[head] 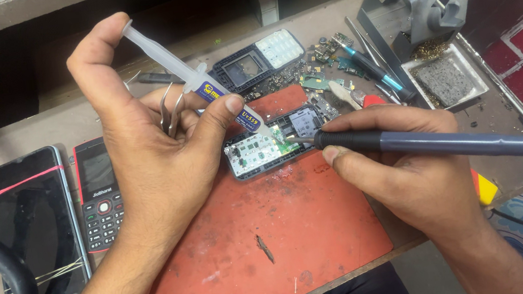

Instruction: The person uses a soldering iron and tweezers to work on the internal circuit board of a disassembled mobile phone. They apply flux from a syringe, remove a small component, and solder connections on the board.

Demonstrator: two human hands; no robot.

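Opened phone [272, 143], its circuit board bare, lies on the red mat [298, 241] on the bench [42, 126]. Left hand [150, 153] is closed around a syringe [191, 76], thumb on the plunger, nozzle down at the board; tweezers [169, 111] are tucked in the same hand. Right hand [402, 170] grips a soldering iron [418, 143], its tip touching the board just beside the nozzle. A keypad phone [97, 192] and a smartphone [35, 225] lie to the left.
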